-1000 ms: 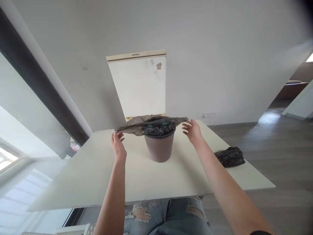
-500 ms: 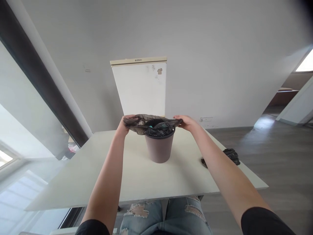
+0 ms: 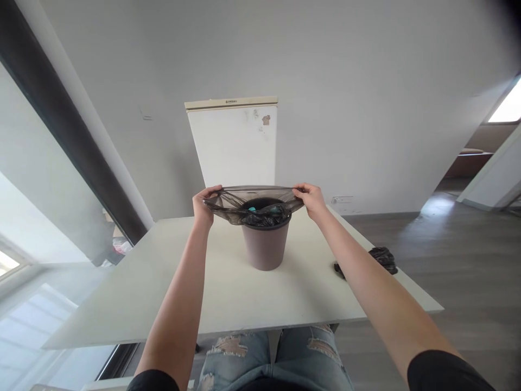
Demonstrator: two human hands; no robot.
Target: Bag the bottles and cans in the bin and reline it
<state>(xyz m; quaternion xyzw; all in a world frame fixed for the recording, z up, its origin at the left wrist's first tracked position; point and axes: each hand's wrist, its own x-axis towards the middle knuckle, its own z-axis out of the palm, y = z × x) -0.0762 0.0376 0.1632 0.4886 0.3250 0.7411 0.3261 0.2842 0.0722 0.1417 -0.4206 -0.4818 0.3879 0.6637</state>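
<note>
A brownish-mauve trash bin [image 3: 265, 248] with a dark rim stands upright on the white table. Stretched across its mouth is a thin black garbage bag [image 3: 232, 213], see-through where it is pulled taut. My left hand [image 3: 204, 206] grips the bag's edge to the left of the bin, and my right hand [image 3: 311, 200] pinches the edge on the right side. Part of the bag lies bunched over the near rim. Something small and teal [image 3: 252, 209] shows inside the bin; I cannot make out what it is.
More black bag plastic [image 3: 383, 259] lies crumpled near the right edge of the white table [image 3: 163, 282], partly behind my right forearm. Beyond the table stands a white fridge [image 3: 236, 146] against the grey wall. A wall socket [image 3: 342, 200] is to its right.
Both hands have lifted slightly and drawn the bag's far edge up into a straight, taut line. The bin has stayed in place.
</note>
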